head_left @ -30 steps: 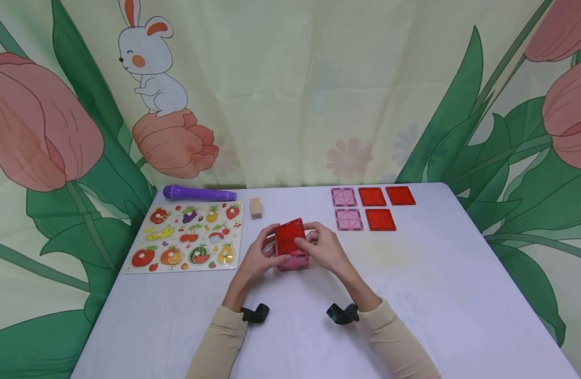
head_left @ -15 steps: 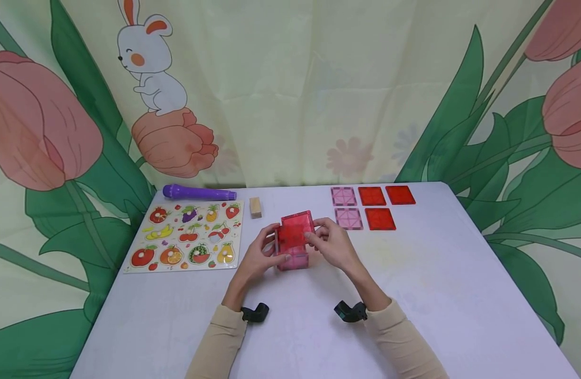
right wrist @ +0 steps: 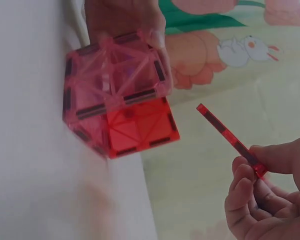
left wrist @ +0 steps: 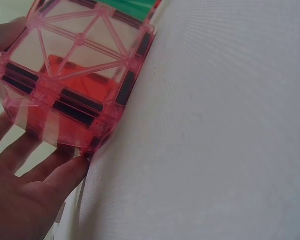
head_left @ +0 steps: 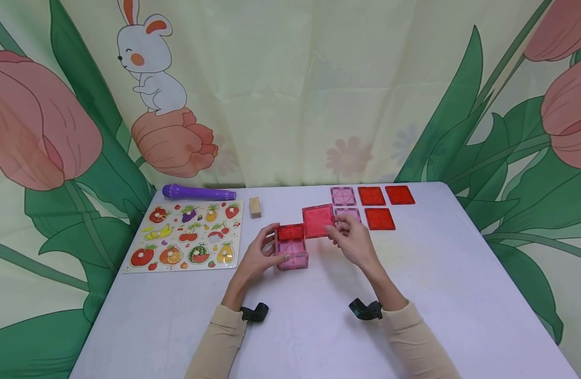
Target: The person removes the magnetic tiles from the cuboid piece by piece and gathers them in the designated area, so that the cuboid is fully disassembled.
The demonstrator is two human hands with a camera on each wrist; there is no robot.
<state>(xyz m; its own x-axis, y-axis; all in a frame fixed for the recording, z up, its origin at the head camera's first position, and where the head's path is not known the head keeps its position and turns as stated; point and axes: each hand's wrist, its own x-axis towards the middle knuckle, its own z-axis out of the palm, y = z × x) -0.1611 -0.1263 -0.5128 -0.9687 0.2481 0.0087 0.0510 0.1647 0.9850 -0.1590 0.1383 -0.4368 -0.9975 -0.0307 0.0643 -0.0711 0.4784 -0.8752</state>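
Note:
A small box of square magnetic tiles, with pink see-through walls and a red tile upright at the back, stands on the table in the head view. Its top is uncovered. My left hand grips the box from the left, fingers and thumb about its side. Just right of and above the box, my right hand pinches a red magnetic tile by its right edge. That tile appears nearly edge-on in the right wrist view, apart from the box.
Pink tiles and red tiles lie flat at the back right. A fruit puzzle board, a purple microphone and a small wooden block are on the left. A printed curtain hangs behind the table.
My right hand has lifted the red tile off the box top and carried it right, uncovering the inside. My left hand keeps its hold on the box.

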